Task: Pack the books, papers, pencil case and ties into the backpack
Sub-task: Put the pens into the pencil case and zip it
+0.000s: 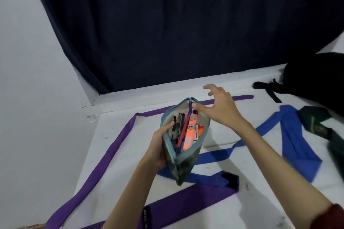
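Above the white surface (130, 154), you hold the pencil case (183, 139) upright with its mouth toward you, which keeps the pens and the orange marker (191, 135) from spilling while the zip is undone. Your left hand (160, 149) wraps the near side of the case, its grip clamped on the fabric with the thumb at the rim, so the case has something to pull against. Your right hand (220, 107) reaches to the far end of the opening; thumb and forefinger seem to pinch at the zip pull there while the other fingers fan out loose, though the pull itself is too small to make out. That looks like the start of closing it, a sensible step before packing.

The purple tie (115, 147), blue tie (294, 135) and dark green tie (327, 128) lie spread flat below, not yet packed. The black backpack (316, 78) sits at the far right, well apart from the case.
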`<action>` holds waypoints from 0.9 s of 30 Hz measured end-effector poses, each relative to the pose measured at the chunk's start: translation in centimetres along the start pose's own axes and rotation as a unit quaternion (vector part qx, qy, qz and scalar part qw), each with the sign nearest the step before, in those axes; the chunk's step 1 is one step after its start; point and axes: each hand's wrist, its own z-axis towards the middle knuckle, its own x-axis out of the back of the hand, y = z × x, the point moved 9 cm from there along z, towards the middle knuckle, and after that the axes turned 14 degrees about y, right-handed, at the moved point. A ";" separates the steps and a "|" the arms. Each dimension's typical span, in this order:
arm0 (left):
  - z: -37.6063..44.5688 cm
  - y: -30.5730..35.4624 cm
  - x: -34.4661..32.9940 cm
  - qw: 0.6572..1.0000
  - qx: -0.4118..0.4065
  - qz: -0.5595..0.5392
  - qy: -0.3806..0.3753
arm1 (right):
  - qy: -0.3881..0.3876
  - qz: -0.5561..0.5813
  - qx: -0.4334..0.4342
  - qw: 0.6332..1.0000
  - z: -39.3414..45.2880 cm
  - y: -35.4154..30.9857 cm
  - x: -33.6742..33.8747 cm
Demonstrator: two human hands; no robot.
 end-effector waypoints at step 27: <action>9.0 -0.9 -18.7 0.853 -0.118 0.500 0.094 | -0.067 0.063 -0.122 0.988 10.8 27.6 9.9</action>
